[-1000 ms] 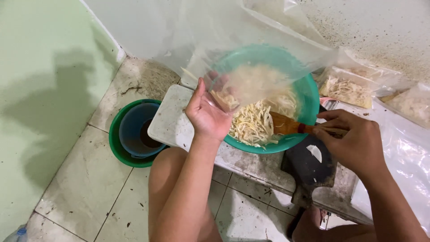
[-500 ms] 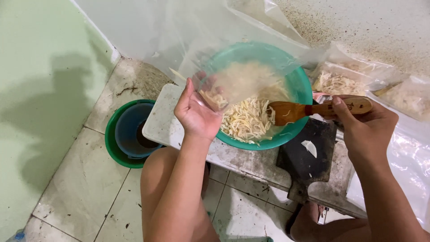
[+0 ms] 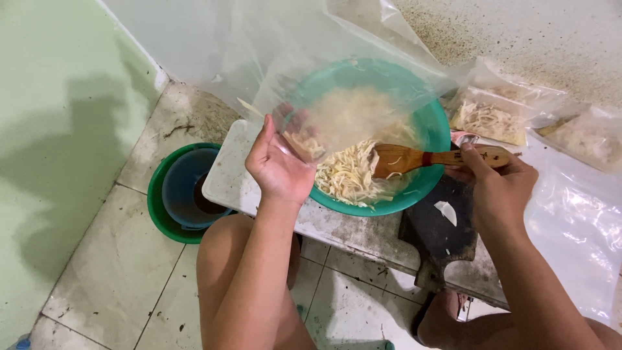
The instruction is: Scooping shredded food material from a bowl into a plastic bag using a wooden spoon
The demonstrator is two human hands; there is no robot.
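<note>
Two hands: one spoon (image 3: pixel 414 157), one bag (image 3: pixel 311 71).

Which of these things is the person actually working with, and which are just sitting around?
In use: left hand holding the clear bag; right hand holding the wooden spoon; green bowl of pale shreds.

Lying about: filled bags, black board, nested buckets.

Clear bag (image 3: pixel 311 78) upright; wooden spoon (image 3: pixel 414 157) level
</note>
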